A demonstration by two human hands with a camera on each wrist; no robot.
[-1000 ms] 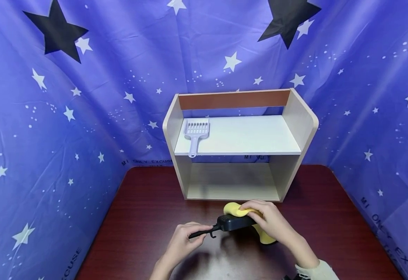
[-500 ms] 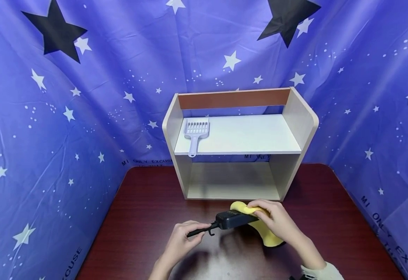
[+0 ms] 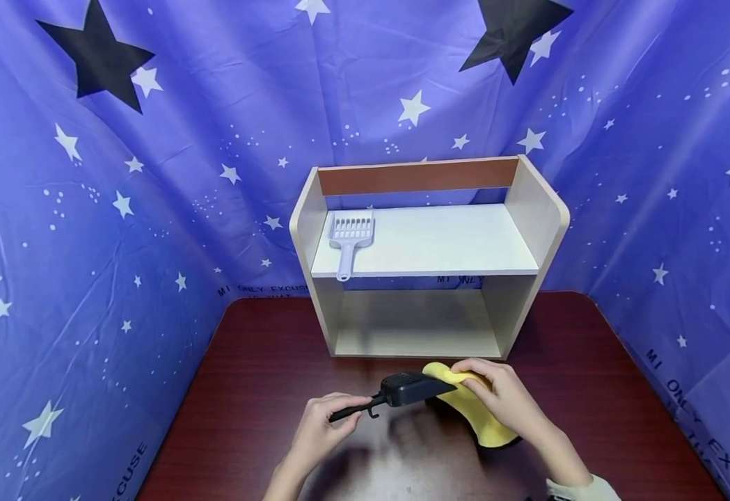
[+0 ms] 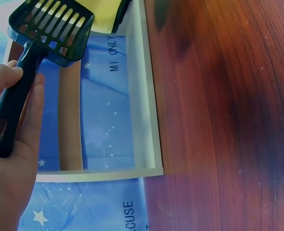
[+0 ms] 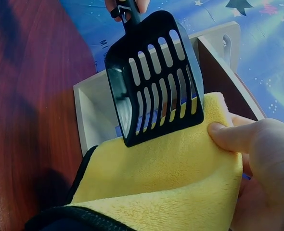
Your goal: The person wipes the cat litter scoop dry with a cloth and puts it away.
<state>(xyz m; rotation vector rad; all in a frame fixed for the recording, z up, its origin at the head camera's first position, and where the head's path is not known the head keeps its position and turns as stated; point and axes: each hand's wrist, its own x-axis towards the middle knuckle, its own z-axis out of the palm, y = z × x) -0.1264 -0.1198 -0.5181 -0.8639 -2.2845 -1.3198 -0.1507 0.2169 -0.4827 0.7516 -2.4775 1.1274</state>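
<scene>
A black slotted litter scoop [image 3: 411, 390] is held up above the table, its head toward the right. My left hand [image 3: 323, 431] grips its handle, with the thumb along it in the left wrist view [image 4: 14, 103]. My right hand [image 3: 509, 400] pinches a yellow cloth [image 3: 480, 417] with a dark edge, which hangs down from the fingers. In the right wrist view the yellow cloth [image 5: 166, 168] lies at the front edge of the scoop's head [image 5: 156, 72], and part of it shows through the slots. The right thumb presses on the cloth's upper corner.
Behind the hands a two-level wooden shelf [image 3: 427, 273] stands on the dark red table [image 3: 246, 390]. A pale lavender slotted scoop [image 3: 351, 240] lies at the left of its upper level. Blue star-print curtain [image 3: 183, 209] surrounds the table.
My right hand and the yellow cloth have slid to the right along the scoop, uncovering more of its head. The left hand has shifted slightly left, and the scoop has tilted.
</scene>
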